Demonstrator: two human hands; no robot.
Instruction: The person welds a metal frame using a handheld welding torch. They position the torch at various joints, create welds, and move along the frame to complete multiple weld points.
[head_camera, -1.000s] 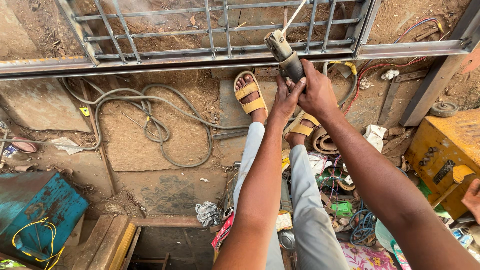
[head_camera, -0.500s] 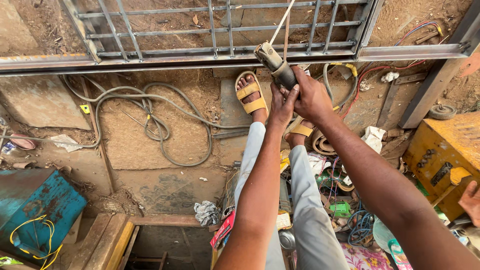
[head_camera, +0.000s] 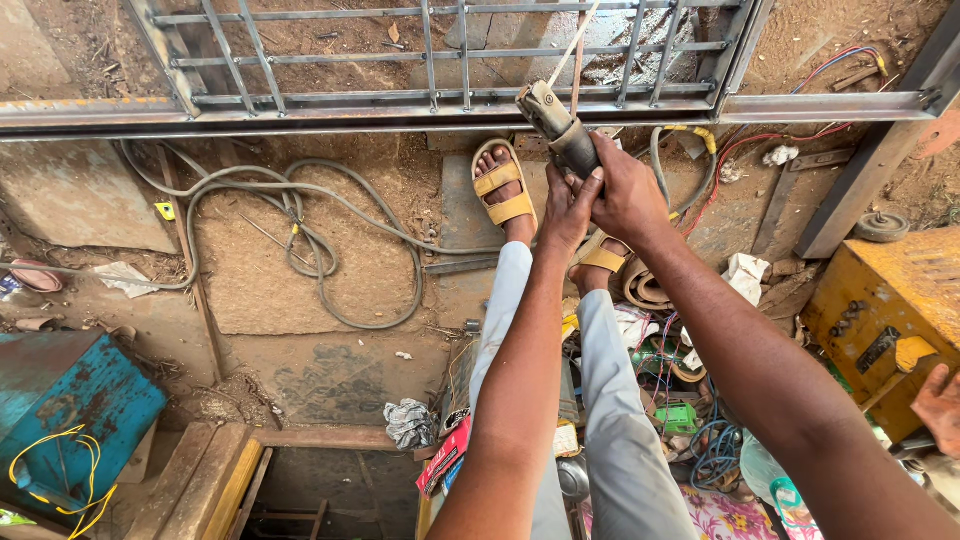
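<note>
Head view, looking down. Near the top middle of the frame, a welding rod holder (head_camera: 556, 128), grey and worn, tilted up to the left. Left hand (head_camera: 566, 208) wrapped tight around its lower end, fingers shut on the handle. Right hand (head_camera: 628, 192) just beside, also clamped on the same handle, thumb lying along the top. Both hands touching each other. A thin rod (head_camera: 577, 45) sticking up from the holder, crossing the metal grille (head_camera: 440, 60) at the top of the frame. Tip of the rod hard to see against the bars.

Below the hands, two legs in light grey trousers (head_camera: 600, 400), running down the middle. A foot in a yellow sandal (head_camera: 503, 185) just left of the hands, flat on the dirt. Another sandal partly hidden under the hands.

Left of the middle, a grey cable (head_camera: 330, 215) looped on the ground. Lower left corner, a blue box (head_camera: 70, 400) with yellow wire on it. Right edge, a yellow machine (head_camera: 885, 320). Lower middle right, a messy pile of wires and scraps (head_camera: 690, 420). Far right edge, part of another person's hand (head_camera: 940, 405).
</note>
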